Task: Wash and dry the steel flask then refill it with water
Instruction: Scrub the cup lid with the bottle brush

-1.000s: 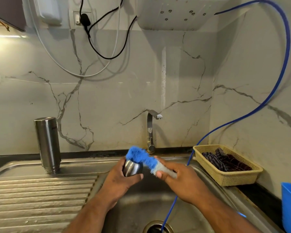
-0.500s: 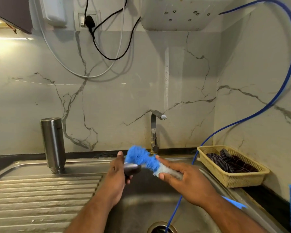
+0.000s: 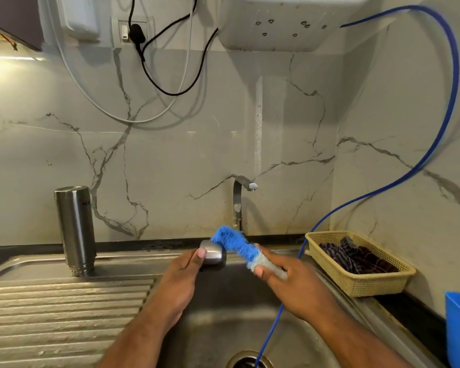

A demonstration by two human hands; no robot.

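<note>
Steel flask [image 3: 75,229] body: stands at the back left of the drainboard [image 3: 64,314], threaded neck down by the look of it, well apart from both hands. Cap is off.

Left hand [image 3: 181,274]: thumb and fingers curled round the steel flask cap [image 3: 214,254], held over the back edge of the sink basin [image 3: 223,314].

Right hand [image 3: 295,285]: fingers wrapped round the pale handle of the blue bottle brush [image 3: 234,243]. The bristle head touches the cap's upper right side.

Step in hand (judged): scrubbing the cap. Cannot tell whether the body is already washed.

To do it well:
- Turn the cap in the left fingers so the bristles reach all round, rim and inner threads too. The inside is not visible from here.
- Grip firmly, since wet steel likely slips. Work low over the basin so a drop lands inside.
- No water shows at the tap [image 3: 239,197], so a rinse will be needed.
- Keep the brush handle clear of the thin blue tube [image 3: 271,328] running to the drain.

Dark checked cloth [image 3: 356,256] lies in the yellow basket [image 3: 361,285] at the basin's right edge, probably for drying.
</note>
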